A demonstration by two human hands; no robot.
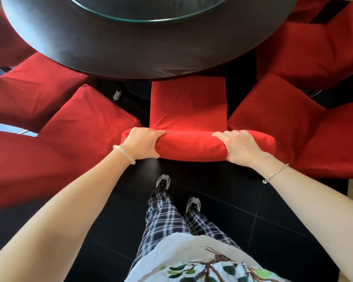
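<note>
A chair in a red fabric cover (189, 102) stands straight ahead of me, its seat partly under the rim of a round dark table (130, 47). My left hand (142, 143) grips the left end of the chair's padded back top, fingers curled over the front and thumb behind. My right hand (239, 146) grips the right end of the same backrest in the same way. Both arms reach forward and down.
More red-covered chairs flank it: one close on the left (86, 119), one close on the right (273, 110), others further round the table. A glass turntable (151, 17) lies on the tabletop. The floor (263, 220) is black tile; my feet stand just behind the chair.
</note>
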